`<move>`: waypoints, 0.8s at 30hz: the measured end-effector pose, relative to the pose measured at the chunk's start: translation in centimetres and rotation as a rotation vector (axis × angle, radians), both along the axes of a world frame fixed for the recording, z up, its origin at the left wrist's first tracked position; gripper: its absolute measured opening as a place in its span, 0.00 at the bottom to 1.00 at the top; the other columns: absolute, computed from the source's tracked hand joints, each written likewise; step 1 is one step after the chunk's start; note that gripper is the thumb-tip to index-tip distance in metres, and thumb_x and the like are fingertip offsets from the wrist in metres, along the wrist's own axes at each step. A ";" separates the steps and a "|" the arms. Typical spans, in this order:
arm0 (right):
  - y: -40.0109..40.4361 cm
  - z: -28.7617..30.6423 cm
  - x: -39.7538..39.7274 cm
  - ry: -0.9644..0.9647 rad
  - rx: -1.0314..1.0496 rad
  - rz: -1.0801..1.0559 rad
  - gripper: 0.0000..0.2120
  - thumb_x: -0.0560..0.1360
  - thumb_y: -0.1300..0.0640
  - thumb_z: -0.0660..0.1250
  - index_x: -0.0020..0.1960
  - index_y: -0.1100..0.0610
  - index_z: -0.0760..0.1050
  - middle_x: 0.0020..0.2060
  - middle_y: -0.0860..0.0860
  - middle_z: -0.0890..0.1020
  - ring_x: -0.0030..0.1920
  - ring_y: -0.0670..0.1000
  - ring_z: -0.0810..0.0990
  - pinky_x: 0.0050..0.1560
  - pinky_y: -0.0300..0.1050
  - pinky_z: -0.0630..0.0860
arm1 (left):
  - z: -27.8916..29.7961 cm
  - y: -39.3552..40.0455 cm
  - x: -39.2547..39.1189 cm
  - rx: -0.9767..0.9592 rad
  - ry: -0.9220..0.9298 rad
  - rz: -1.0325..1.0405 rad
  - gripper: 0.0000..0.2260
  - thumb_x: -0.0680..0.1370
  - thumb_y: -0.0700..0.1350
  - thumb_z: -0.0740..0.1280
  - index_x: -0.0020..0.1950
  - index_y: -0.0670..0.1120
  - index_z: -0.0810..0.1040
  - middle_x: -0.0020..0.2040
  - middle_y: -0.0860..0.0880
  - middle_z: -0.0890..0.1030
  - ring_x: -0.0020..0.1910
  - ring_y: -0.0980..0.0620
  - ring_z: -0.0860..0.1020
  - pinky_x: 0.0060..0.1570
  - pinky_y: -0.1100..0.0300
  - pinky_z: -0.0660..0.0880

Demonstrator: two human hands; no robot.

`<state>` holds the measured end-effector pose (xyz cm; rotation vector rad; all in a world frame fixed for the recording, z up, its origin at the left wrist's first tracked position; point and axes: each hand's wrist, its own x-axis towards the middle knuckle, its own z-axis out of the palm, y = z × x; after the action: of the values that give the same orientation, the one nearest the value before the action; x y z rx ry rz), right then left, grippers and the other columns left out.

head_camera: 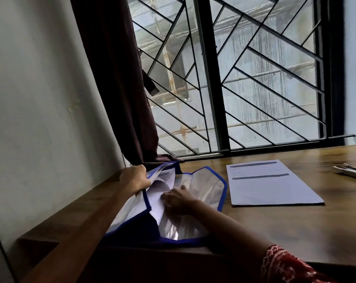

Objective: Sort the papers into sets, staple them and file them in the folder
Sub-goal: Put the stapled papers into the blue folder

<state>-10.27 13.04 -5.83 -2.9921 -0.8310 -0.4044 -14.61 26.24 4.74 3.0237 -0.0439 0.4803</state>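
At the near left end of the wooden counter [254, 231], beside the wall, a clear folder [205, 188] with blue edging lies opened up. The left hand [135, 178] grips the folder's raised front flap by its upper edge, fingers curled over the blue trim, and pulls it back toward the wall so the pocket gapes. The right hand [178, 200] is inside the opening, resting on a set of white papers [158, 201] that is partly in the pocket; its fingers look bent against the sheets, but whether they pinch the set or only press it I cannot tell. To the right of the folder, apart from it, a second set of printed papers [273, 184] lies flat on the counter, and farther right, at the edge of view, lies what appears to be the stapler [349, 172].

My reading is that one set is being filed while another waits. The sheets inside already bow upward, so pushing on could crease or fold a corner against the plastic if they catch on the pocket's seam. Should the left hand lose the flap, it would drop onto the half-inserted set and trap it crooked. The folder also sits near the counter's front edge, so a hard push could slide it toward the drop.
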 end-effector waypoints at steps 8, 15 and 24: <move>1.2 1.8 2.3 -0.069 -0.045 0.062 0.22 0.78 0.52 0.48 0.57 0.61 0.76 0.61 0.57 0.77 0.66 0.56 0.69 0.62 0.55 0.66 | -0.1 -0.1 0.1 0.016 -0.025 -0.012 0.09 0.73 0.44 0.65 0.49 0.42 0.79 0.49 0.44 0.82 0.49 0.45 0.81 0.50 0.56 0.76; 0.5 1.7 7.0 0.302 0.021 -0.146 0.23 0.82 0.50 0.49 0.75 0.57 0.57 0.75 0.57 0.58 0.74 0.59 0.57 0.71 0.59 0.57 | -0.2 0.2 0.7 0.007 0.015 -0.008 0.06 0.72 0.43 0.66 0.44 0.43 0.81 0.45 0.44 0.83 0.44 0.46 0.82 0.49 0.56 0.79; -2.0 -0.7 8.5 0.156 0.169 -0.219 0.22 0.81 0.48 0.47 0.73 0.53 0.60 0.74 0.53 0.59 0.74 0.53 0.57 0.69 0.55 0.58 | -0.9 -0.7 1.0 0.036 0.085 -0.046 0.06 0.71 0.42 0.67 0.44 0.41 0.81 0.46 0.41 0.83 0.43 0.46 0.81 0.49 0.55 0.79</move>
<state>-1.75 11.02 -6.58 -2.9162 -0.4359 -0.2265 -13.57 25.57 3.81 3.0665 -0.1176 0.3503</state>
